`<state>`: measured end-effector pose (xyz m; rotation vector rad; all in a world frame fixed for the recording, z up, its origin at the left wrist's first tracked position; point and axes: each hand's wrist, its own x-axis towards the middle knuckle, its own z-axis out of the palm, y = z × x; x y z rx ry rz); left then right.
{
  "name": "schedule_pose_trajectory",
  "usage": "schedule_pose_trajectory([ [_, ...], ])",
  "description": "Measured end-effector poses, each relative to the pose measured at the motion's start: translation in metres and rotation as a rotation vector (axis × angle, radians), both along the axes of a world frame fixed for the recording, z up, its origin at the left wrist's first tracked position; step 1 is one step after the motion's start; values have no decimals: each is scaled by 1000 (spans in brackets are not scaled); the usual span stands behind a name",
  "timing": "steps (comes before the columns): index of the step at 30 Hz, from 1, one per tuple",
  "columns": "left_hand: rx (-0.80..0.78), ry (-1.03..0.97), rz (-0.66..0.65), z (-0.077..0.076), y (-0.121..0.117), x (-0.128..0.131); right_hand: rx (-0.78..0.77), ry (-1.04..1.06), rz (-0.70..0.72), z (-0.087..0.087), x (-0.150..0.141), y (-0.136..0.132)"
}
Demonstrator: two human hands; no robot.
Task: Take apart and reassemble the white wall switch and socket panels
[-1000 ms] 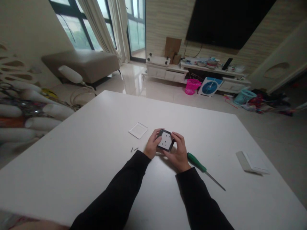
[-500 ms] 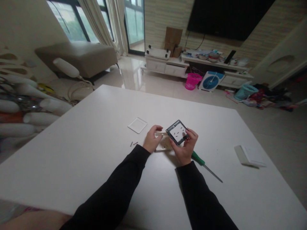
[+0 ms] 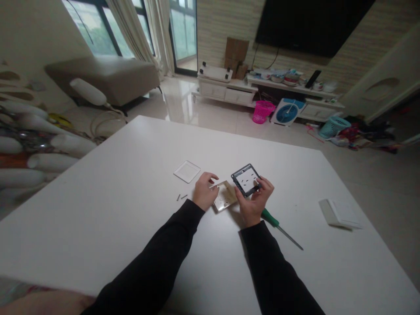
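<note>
My right hand (image 3: 254, 203) holds a wall socket (image 3: 246, 179) by its lower right side, tilted above the table; it has a dark frame and a white face with slots. My left hand (image 3: 204, 192) grips the left edge of a shallow cream-coloured mounting box (image 3: 225, 199), thumb at the rim and fingers curled at the far side. The box's open side faces up. A white square cover frame (image 3: 187, 171) lies beyond my left hand, and two screws (image 3: 181, 197) lie left of it. Beside my right wrist is a screwdriver (image 3: 284, 229) with a green handle.
On the right of the white table (image 3: 131, 175) lies a white switch plate or similar square piece (image 3: 343, 214), partly tilted. Past the far table edge stand a pink basket (image 3: 262, 112), a blue-and-white fan (image 3: 288, 112) and a low TV cabinet (image 3: 226, 92).
The mounting box has turned and now shows more of its inside. My right hand has shifted slightly right with the socket, opening a gap between socket and box.
</note>
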<state>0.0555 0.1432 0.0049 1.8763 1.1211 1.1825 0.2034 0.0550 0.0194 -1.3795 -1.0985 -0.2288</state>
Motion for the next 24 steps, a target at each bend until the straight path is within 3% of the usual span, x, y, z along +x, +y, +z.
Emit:
schedule_pose_trajectory([
  [13, -211, 43, 17, 3, -1, 0, -10, 88, 13, -3, 0, 0],
  [19, -163, -104, 67, 1, 0, 0, -11, 151, -21, -7, 2, 2],
  [24, -134, -254, 134, 1, 0, 1, 75, 167, 38, -8, 3, 4],
])
